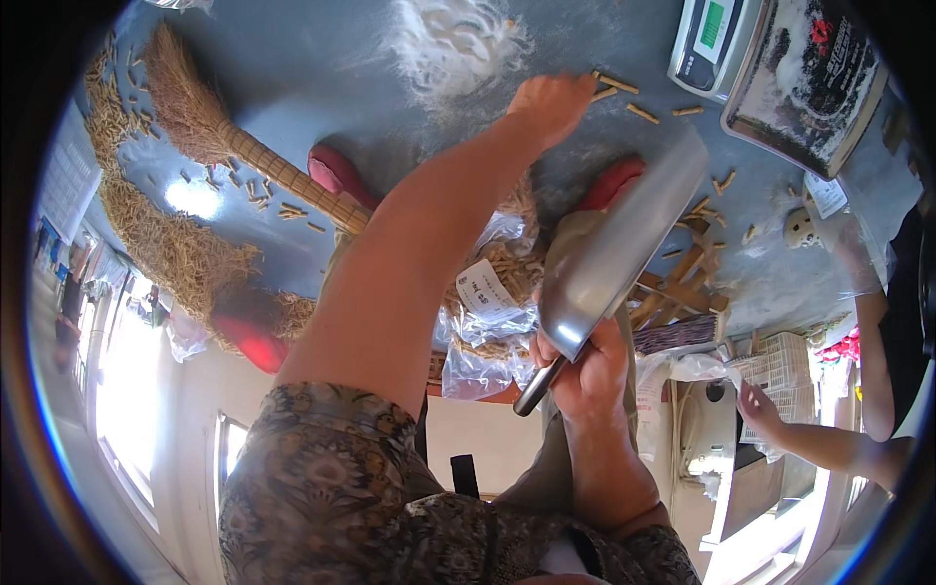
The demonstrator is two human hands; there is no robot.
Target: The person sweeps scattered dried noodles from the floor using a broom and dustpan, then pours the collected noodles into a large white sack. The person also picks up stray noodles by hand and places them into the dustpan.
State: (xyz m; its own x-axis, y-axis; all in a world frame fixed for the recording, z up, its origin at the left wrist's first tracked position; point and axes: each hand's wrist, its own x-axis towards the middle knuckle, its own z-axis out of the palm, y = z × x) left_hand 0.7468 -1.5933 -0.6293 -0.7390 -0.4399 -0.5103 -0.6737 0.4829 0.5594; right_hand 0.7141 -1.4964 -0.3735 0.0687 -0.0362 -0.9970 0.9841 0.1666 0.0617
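Observation:
My left hand (552,109) reaches forward over the blue-grey surface, its fingers curled closed. Short tan dried sticks (616,83) lie right at its fingertips; what is inside the fingers is hidden. In my right hand (593,378) is the dark handle of a shiny metal scoop (624,239), whose long curved blade slants up and to the right. Between my legs stands a clear plastic bag (487,375) of tan dried pieces with a white label (485,291) on it. More loose sticks (642,113) are scattered near the scoop.
White powder (456,47) is heaped ahead. A straw broom (255,156) lies at left beside a long pile of tan pieces (161,239). At upper right are a digital scale (715,39) and a powder-dusted tray (804,88). Another person's arms (829,450) hold a clear bag at right.

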